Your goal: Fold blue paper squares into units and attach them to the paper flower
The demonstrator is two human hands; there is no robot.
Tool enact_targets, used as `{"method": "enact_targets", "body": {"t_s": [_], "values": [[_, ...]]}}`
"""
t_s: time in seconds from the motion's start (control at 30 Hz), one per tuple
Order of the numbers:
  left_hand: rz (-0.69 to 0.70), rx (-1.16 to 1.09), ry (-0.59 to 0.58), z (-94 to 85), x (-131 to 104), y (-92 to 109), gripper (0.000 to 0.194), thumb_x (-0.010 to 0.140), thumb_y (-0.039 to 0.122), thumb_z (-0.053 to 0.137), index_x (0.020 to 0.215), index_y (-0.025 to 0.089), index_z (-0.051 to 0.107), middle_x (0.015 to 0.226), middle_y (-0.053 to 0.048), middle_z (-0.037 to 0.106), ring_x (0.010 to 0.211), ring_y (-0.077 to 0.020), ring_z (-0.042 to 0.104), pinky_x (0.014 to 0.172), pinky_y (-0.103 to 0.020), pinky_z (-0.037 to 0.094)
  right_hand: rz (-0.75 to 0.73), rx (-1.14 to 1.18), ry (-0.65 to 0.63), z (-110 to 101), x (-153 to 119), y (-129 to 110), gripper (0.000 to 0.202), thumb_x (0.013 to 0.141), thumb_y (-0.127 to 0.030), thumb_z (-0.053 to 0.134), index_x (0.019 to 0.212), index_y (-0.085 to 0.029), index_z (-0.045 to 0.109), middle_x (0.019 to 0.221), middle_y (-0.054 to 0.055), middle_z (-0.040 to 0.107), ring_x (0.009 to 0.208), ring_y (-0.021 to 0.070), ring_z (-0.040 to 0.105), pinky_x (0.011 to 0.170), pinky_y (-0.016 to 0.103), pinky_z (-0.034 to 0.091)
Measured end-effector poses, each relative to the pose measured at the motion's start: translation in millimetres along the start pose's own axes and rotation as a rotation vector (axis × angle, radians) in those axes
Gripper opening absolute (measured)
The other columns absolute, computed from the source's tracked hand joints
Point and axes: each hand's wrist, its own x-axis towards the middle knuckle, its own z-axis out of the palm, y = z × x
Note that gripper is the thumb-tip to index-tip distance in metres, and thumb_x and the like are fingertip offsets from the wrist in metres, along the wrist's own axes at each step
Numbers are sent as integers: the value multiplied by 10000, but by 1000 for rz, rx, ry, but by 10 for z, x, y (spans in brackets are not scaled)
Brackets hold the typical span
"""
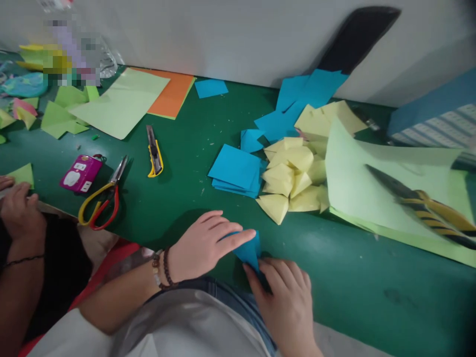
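A folded piece of blue paper (250, 250) is between my two hands at the table's near edge. My left hand (203, 243) grips its upper left part, the index finger stretched along the top and the thumb hidden. My right hand (284, 292) pinches the lower corner between thumb and bent fingers. Just beyond lies a stack of blue paper squares (236, 168). To its right is a pile of folded pale yellow paper pieces (292, 171), and more blue sheets (297, 99) lie behind.
Scissors (107, 196), a yellow cutter knife (154, 153) and a purple box-like object (81, 173) lie left on the green table (182, 148). Light green sheets (375, 173) with black-and-yellow-handled scissors (427, 206) lie right. Another person's hand (22, 213) touches green paper at far left.
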Motion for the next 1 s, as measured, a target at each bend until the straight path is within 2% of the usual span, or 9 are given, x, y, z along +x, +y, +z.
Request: {"method": "enact_targets", "body": {"t_s": [0.1, 0.23, 0.3, 0.43, 0.57, 0.67, 0.73, 0.83, 1.0], "values": [[-1, -23, 123, 28, -27, 34, 396, 941, 77, 439, 1294, 219, 551, 998, -19, 682, 1053, -147, 595, 1109, -400, 391, -37, 46, -17, -42, -24, 20, 159, 909, -286, 594, 1006, -176, 655, 832, 60, 672, 779, 205, 560, 684, 344, 402], [-10, -129, 239, -11, -112, -19, 280, 895, 46, 461, 900, 232, 671, 855, 8, 694, 1052, -142, 618, 1105, -379, 399, -133, 92, -114, -132, -54, 112, 349, 917, -326, 577, 1214, -146, 613, 916, 87, 658, 854, 213, 572, 717, 336, 444], [-29, -182, 211, -31, -176, -82, 301, 828, -13, 452, 819, 216, 646, 949, 8, 719, 1076, -132, 629, 1117, -375, 389, -180, 81, -148, -167, -42, 155, 339, 923, -291, 562, 1225, -148, 618, 908, 87, 652, 848, 208, 573, 718, 332, 454], [-12, -294, 70, -35, -289, -207, 366, 685, -60, 415, 871, 184, 617, 1142, -34, 708, 1148, -136, 620, 1147, -392, 371, -237, -3, -119, -159, 36, 182, 225, 909, -169, 562, 1087, -212, 692, 950, 85, 670, 897, 212, 586, 750, 345, 461], [35, -320, -8, -48, -332, -268, 338, 706, -37, 427, 892, 180, 608, 1210, -61, 684, 1241, -154, 568, 1185, -423, 316, -404, 14, -148, -96, 130, 216, 235, 916, -113, 536, 1057, -215, 694, 1178, 54, 693, 1137, 235, 552, 907, 385, 430], [77, -275, -32, -61, -348, -280, 226, 782, 37, 490, 905, 178, 616, 1184, -73, 693, 1262, -181, 556, 1205, -445, 260, -474, 81, -185, -67, 205, 273, 228, 944, -115, 496, 1040, -193, 687, 1123, 13, 729, 1140, 216, 561, 930, 371, 415], [94, -241, -31, -55, -361, -270, 70, 855, 167, 563, 890, 171, 624, 1164, -82, 699, 1265, -205, 557, 1211, -452, 239, -448, 144, -186, -59, 262, 299, 205, 947, -125, 503, 1029, -186, 681, 1060, 13, 744, 1079, 199, 589, 898, 351, 431], [74, -222, 8, -24, -366, -220, 229, 897, 381, 616, 814, 168, 621, 1133, -81, 711, 1239, -219, 579, 1210, -442, 247, -357, 221, -167, -40, 347, 284, 166, 946, -149, 523, 1010, -183, 672, 965, 25, 747, 957, 174, 620, 829, 315, 454], [-55, -183, 132, 17, -332, -129, 203, 938, 257, 561, 760, 167, 596, 1100, -86, 710, 1141, -179, 635, 1148, -398, 375, -207, 156, -132, 67, 434, 190, 195, 951, -207, 528, 1096, -143, 641, 793, 44, 697, 750, 174, 616, 691, 307, 447]]}}
